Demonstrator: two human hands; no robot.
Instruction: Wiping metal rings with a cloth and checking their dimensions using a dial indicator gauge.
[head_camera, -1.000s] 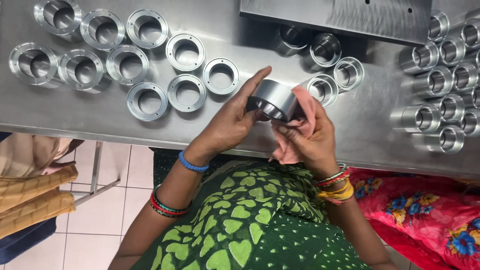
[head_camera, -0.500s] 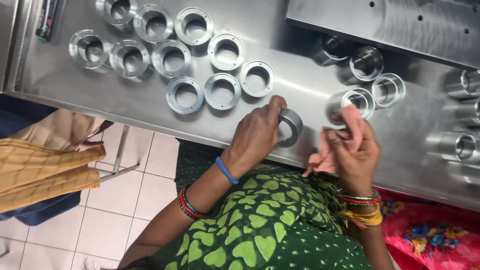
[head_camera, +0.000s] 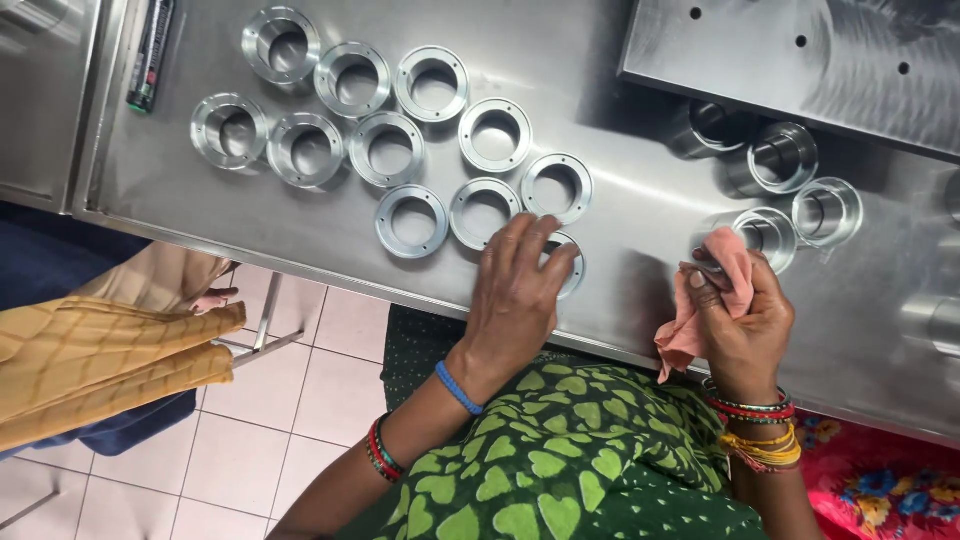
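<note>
My left hand (head_camera: 518, 290) lies over a shiny metal ring (head_camera: 568, 262) on the steel table (head_camera: 640, 240), fingers wrapped on it, at the near end of a group of like rings (head_camera: 486, 212). My right hand (head_camera: 742, 320) grips a crumpled pink cloth (head_camera: 700, 315) just in front of a metal sleeve (head_camera: 765, 232) that stands on the table. Both wrists wear bangles and bands.
Several flanged rings (head_camera: 357, 78) lie in rows at the left. More sleeves (head_camera: 782, 156) stand under a thick drilled metal plate (head_camera: 800, 60) at the back right. A dark marker (head_camera: 151, 55) lies at the far left. The table's front edge runs just before my hands.
My left hand carried the ring from in front of my chest down onto the table beside the other rings. My right hand kept the cloth. The view shifted to the left.
</note>
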